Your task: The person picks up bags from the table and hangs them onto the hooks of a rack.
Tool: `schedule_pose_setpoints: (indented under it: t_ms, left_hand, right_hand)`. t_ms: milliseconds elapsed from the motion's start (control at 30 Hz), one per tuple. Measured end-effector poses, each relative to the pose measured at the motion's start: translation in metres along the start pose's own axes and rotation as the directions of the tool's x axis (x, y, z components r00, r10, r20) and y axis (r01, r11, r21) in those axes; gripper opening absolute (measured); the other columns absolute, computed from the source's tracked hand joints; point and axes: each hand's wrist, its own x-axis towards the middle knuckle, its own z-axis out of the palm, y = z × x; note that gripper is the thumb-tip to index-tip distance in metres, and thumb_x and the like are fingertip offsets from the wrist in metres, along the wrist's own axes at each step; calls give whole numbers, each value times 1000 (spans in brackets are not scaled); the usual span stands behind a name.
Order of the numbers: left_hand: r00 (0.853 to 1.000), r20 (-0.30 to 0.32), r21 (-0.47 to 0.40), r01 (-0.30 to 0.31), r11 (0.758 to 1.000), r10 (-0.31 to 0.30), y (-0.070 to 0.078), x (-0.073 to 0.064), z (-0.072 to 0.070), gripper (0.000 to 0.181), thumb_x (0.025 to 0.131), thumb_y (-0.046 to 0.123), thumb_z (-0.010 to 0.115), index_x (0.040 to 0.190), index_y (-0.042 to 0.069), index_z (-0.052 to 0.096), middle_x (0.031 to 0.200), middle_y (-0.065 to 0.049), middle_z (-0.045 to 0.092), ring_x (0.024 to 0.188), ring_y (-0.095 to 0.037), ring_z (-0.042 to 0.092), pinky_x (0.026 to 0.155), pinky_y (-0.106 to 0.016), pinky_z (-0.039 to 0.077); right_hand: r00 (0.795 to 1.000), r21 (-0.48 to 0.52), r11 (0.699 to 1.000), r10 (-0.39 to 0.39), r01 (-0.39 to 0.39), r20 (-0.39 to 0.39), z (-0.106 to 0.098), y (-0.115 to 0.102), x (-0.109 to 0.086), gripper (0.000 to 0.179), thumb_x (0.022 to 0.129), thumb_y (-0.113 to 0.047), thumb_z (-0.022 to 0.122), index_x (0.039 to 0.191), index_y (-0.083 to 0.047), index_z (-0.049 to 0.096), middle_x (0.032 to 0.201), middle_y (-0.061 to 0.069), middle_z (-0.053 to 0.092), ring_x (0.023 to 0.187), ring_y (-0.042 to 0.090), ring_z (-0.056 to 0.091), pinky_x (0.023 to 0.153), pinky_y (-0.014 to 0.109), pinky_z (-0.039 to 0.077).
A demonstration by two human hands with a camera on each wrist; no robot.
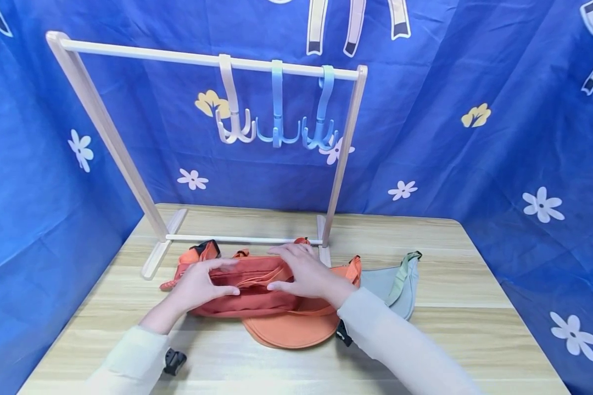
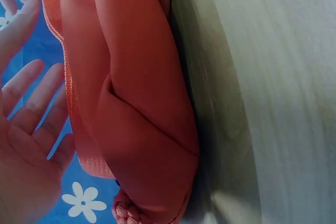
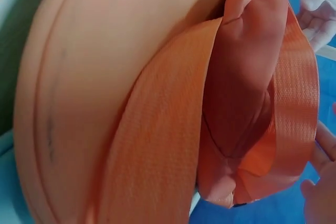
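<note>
One left hand point(image 1: 196, 284) and one right hand point(image 1: 308, 275) are flanking a long red fabric bag point(image 1: 249, 303), fingers spread apart, presumably steadying its limp sides.

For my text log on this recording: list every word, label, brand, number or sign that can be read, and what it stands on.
No readable text in any view.
Red bag: no lettering shows.
Orange brim: faint dark marks, too blurred to tell if writing.
Black buckles: too small to read any marking.
Backdrop: printed shapes only.
</note>
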Motion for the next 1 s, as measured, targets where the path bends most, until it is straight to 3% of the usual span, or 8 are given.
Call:
schedule_pose_setpoints:
  t_ms: [267, 433, 667, 1000]
  left_hand:
    - [1000, 16, -5, -10, 1000, 10, -3, 0, 1, 52, 68, 19, 87, 114, 4, 67, 99, -4, 71, 94, -25, 65, 84, -49, 47]
    - [1000, 20, 5, -16, 1000, 16, -7, -1, 3, 52, 69, 22, 86, 114, 5, 67, 99, -4, 71, 94, -25, 66, 84, -48, 48]
    - [1000, 15, 16, -21, 1000, 21, -11, -1, 5, 47, 71, 23, 85, 112, 6, 69, 98, -1, 71, 93, -22, 66, 83, -45, 49]
    - [999, -16, 17, -51, 999, 51, -16, -2, 9, 32, 70, 15, 85, 99, 9, 73, 89, 3, 71, 86, -17, 65, 77, -38, 51]
  right_hand:
    - [998, -36, 997, -67, 66, -9, 10, 0, 9, 66, 85, -55, 64, 137, -18, 48, 133, -3, 52, 126, 11, 42, 109, 46, 19]
    - [998, -35, 998, -54, 55, 12, 14, -1, 11, 60, 85, -53, 66, 133, -20, 52, 131, -5, 54, 125, 9, 44, 110, 46, 18]
    - [999, -32, 998, -48, 49, 10, 19, 1, 15, 52, 85, -50, 67, 126, -21, 57, 97, -12, 57, 105, 5, 52, 108, 43, 21]
    - [999, 0, 999, -38, 38, -2, 25, 4, 19, 39, 85, -45, 70, 115, -22, 61, 91, -11, 53, 92, 5, 50, 106, 42, 23]
